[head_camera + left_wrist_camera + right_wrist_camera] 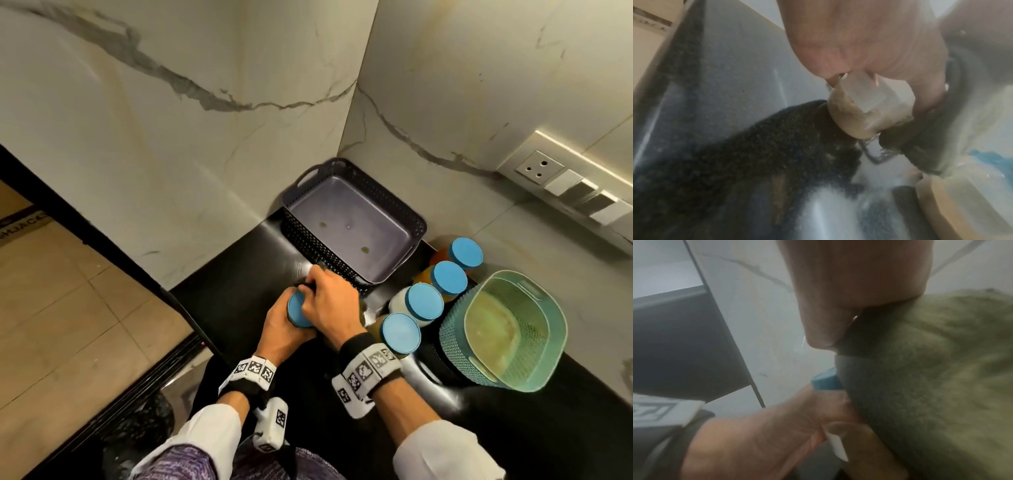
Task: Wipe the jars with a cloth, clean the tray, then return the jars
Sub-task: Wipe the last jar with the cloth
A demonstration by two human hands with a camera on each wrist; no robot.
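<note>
— Four jars [423, 301] wait on the desk [239, 274] by the emptied tray [352, 219]; where's the fifth?

— Gripped in my left hand [279, 329], near the tray, my right hand [329, 301] clutching the cloth [756, 138] against it.

— Tricky to hold?

— Likely smooth, rigid, slippery; I'd hold the body, below the blue lid [297, 310].

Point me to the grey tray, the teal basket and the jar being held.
grey tray [419, 224]: head view, right rim.
teal basket [455, 329]: head view, left outer wall.
held jar [297, 308]: head view, blue lid top.
</note>
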